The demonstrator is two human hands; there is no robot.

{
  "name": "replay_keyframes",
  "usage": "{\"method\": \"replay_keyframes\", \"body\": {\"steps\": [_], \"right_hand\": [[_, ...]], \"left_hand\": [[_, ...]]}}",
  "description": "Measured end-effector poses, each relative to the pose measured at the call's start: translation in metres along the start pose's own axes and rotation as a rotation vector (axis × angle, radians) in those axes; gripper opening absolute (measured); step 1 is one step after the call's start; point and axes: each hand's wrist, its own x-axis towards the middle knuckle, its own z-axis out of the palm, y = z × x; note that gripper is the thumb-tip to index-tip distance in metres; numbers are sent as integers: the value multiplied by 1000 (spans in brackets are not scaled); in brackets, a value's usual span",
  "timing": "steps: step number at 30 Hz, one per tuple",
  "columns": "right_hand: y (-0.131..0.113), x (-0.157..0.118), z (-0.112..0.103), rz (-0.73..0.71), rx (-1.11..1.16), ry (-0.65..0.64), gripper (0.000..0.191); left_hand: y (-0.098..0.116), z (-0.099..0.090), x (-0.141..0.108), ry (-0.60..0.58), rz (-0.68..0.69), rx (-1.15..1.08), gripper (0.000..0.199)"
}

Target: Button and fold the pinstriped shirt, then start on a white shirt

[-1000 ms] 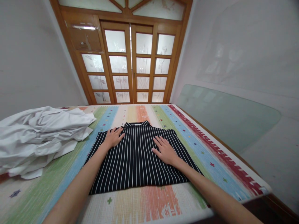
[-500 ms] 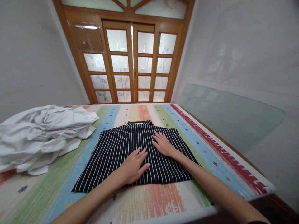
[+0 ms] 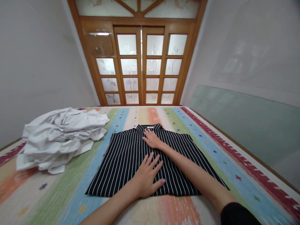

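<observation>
Shirt point(image 3: 126, 156) is lying flat, collar away, left hand point(image 3: 147, 176) spread over its lower middle, right hand point(image 3: 152, 139) loosely open just below the collar, neither gripping anything.

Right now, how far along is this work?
The striped shirt lies flat, its sleeves out of sight, so it looks largely done. The left hand rests low on it, the right hand near the collar. If the white cloth counts too, its crumpled heap seems left to do.
</observation>
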Motion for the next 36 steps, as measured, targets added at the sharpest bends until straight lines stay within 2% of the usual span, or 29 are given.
{"method": "replay_keyframes", "body": {"steps": [5, 11, 13, 19, 24, 28, 31, 33, 36], "right_hand": [[25, 12, 3, 151, -34, 11, 58], [51, 25, 4, 213, -88, 33, 57], [56, 27, 6, 205, -107, 87, 53], [66, 28, 7, 59, -86, 376, 24], [73, 30, 1, 67, -27, 468, 12], [78, 36, -5, 152, -39, 394, 12], [79, 46, -10, 163, -20, 329, 20], [79, 54, -14, 113, -8, 242, 39], [79, 65, -22, 60, -10, -14, 80]], "left_hand": [[1, -1, -1, -20, -18, -24, 65], [4, -5, -1, -40, -33, -43, 65], [5, -6, -1, -32, -29, -53, 65], [6, -7, 0, -34, -36, -71, 65], [5, -8, 0, -44, -21, -66, 66], [12, -14, -4, -47, 52, -76, 67], [21, -17, -8, -75, 151, -99, 68], [25, -16, -9, -89, 198, -110, 69], [27, -13, -10, -88, 213, -103, 67]]}}
